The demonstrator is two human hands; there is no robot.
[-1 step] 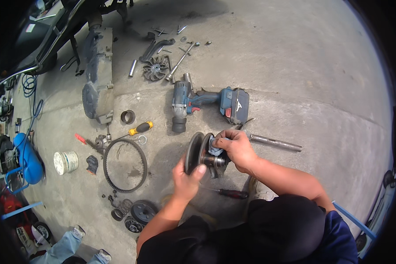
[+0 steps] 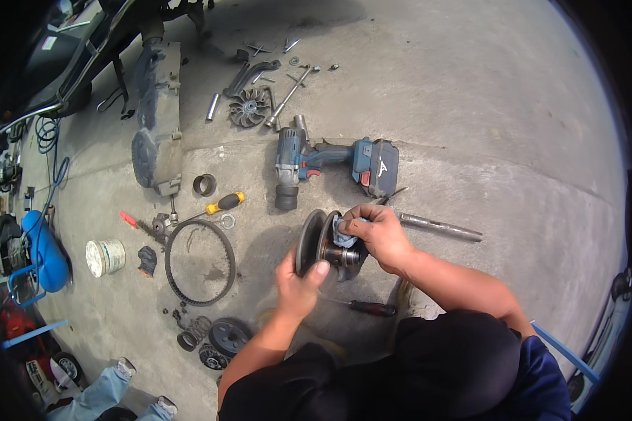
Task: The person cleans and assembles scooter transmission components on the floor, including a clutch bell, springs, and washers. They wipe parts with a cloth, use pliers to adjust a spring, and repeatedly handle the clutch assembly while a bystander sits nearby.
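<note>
In the head view my left hand point(image 2: 300, 284) grips a metal pulley with two discs point(image 2: 309, 245) and a short bearing hub point(image 2: 347, 257) on its right side. My right hand point(image 2: 376, 235) pinches a light blue rag point(image 2: 345, 234) against the pulley, just above the hub. Just beyond my hands lies a blue cordless impact wrench point(image 2: 288, 161). A long metal bar point(image 2: 439, 226) rests to the right of my right hand. On the floor below the pulley is a red and black screwdriver point(image 2: 372, 309). A drive belt point(image 2: 200, 298) forms a loop to the left.
A casing point(image 2: 156, 119), fan wheel point(image 2: 248, 107), yellow screwdriver point(image 2: 226, 201), white bucket point(image 2: 105, 257) and black wheels point(image 2: 228, 337) lie around on the concrete floor point(image 2: 505, 140). A motorcycle point(image 2: 56, 63) stands at upper left, a blue compressor point(image 2: 45, 259) at left. Another person's legs point(image 2: 102, 393) show at bottom left.
</note>
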